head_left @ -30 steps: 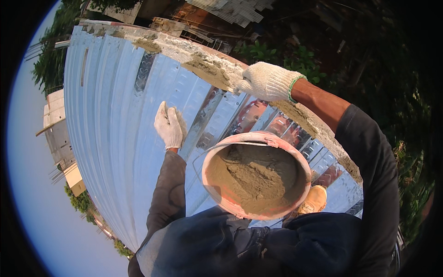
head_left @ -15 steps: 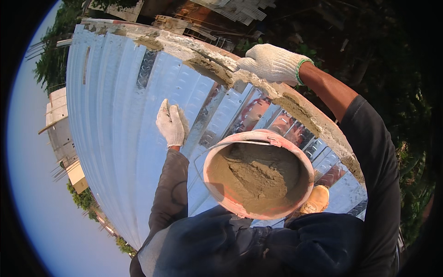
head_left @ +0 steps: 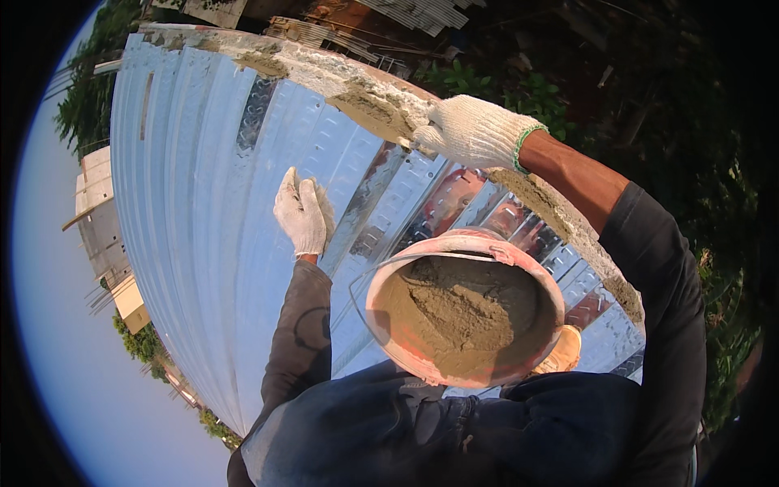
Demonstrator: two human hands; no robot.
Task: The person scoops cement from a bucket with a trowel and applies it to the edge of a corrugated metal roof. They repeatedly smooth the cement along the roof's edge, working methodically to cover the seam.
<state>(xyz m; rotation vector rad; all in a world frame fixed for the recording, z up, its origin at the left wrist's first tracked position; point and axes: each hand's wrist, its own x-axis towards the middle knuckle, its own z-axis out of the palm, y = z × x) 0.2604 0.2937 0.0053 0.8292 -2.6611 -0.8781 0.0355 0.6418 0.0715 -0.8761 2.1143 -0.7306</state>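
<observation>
My right hand (head_left: 480, 134), in a white knit glove with a green cuff, is closed low over the wall's rough mortared top (head_left: 389, 96). Its curled fingers hide whatever they may hold. Wet mortar (head_left: 369, 114) lies just left of the fingertips. My left hand (head_left: 302, 213), in a similar glove, is over the blue-looking corrugated metal sheet (head_left: 211, 219). Its fingers extend with a gap beside the thumb, and I see nothing held. Between my arms, in front of my body, is a round pinkish bucket (head_left: 388, 357) with a wire handle, holding grey-brown mortar (head_left: 462, 316).
A tan shoe (head_left: 565, 349) shows beside the bucket on the sheet. Past the wall, the shaded ground drops away with green plants (head_left: 458, 79) and old corrugated sheets (head_left: 422, 15). Unfinished buildings (head_left: 101, 211) stand beyond the roof at left.
My right hand has come slightly nearer and lower along the wall top. The bucket appears a little farther right in view. My left hand has barely moved.
</observation>
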